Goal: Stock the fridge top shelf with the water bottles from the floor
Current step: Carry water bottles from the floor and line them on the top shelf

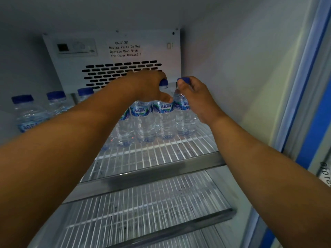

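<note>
Both my arms reach into the fridge over its top wire shelf (161,154). My left hand (148,88) grips the neck of a clear blue-capped water bottle (163,120) standing at the back of the shelf. Right beside it, my right hand (195,97) holds another water bottle (184,122) by its top, its base on the wire near the right wall. More labelled bottles (142,122) stand in a row to the left of these two. Several further bottles (28,113) line the back left, partly hidden by my left forearm.
A white fan cover (116,68) with vent slots and a caution label fills the back wall just behind the bottles. The front half of the top shelf is bare wire. A second wire shelf (152,203) lies below. The blue-framed door edge (313,104) stands at the right.
</note>
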`<state>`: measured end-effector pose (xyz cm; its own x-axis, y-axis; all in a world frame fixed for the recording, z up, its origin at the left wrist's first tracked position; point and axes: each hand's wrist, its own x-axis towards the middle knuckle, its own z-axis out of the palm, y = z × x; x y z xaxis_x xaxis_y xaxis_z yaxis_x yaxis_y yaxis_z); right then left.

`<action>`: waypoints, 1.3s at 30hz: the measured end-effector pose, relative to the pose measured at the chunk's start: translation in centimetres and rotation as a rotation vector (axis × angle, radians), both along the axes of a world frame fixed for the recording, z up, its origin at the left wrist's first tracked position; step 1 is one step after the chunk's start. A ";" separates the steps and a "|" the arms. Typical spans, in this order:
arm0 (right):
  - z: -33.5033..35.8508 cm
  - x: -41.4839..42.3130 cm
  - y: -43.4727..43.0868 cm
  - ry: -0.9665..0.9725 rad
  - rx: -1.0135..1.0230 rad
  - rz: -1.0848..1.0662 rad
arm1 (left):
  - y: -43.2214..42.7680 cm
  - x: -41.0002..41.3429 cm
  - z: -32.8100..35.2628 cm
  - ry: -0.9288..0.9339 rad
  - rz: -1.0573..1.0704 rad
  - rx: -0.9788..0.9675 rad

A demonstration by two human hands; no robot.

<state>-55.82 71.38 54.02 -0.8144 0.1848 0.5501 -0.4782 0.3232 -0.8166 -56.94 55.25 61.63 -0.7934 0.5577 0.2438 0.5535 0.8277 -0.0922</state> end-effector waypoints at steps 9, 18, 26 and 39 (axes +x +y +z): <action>-0.2 0.2 -0.5 -0.033 -0.039 -0.079 | -0.1 0.3 0.1 -0.006 0.063 -0.048; -1.0 8.6 -1.9 0.012 0.285 -0.280 | -4.8 8.5 -3.5 0.167 -0.003 0.250; -7.0 23.5 -11.6 -0.050 0.517 -0.165 | -15.7 23.4 -12.7 0.032 0.018 0.351; -25.5 45.2 -34.0 -0.474 0.695 0.381 | -37.0 51.7 -32.9 -0.462 0.518 0.412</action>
<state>-10.59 37.41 28.51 -0.9207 -0.3890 0.0300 -0.3179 0.7033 -0.6358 -5.29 18.23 28.74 -0.9974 0.0283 -0.0667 -0.0024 0.9072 0.4208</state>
